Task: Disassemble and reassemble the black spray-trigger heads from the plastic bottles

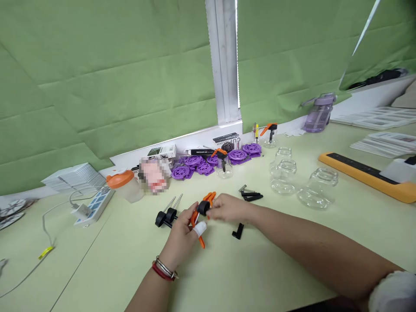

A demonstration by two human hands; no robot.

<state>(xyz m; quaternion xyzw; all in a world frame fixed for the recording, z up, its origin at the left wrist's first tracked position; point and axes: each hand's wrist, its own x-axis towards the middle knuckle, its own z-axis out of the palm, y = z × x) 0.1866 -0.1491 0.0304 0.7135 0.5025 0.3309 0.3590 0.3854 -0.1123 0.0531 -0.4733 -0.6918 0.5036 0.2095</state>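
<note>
My left hand [185, 227], with white tape around its thumb, is closed on an orange trigger lever [201, 241] whose long end points down toward me. A black round pump head [203, 208] sits at the lever's upper end. The fingers of my right hand [229, 208] are pinched at the right side of this head; their tips are partly hidden. More orange levers [210, 197] lie just behind my hands. To the left are two black pump heads with thin metal rods [165, 216]. On the right lie springs [247, 190], black tubes [252, 196] and a black L-shaped piece [238, 231].
Several clear glass bottles [318, 190] stand at the right, before an orange power strip [367, 175]. Purple plastic discs [204, 167] and two bottles with orange-levered tops [224, 167] line the back. An orange-lidded cup [125, 184] and white power strip [95, 206] stand left.
</note>
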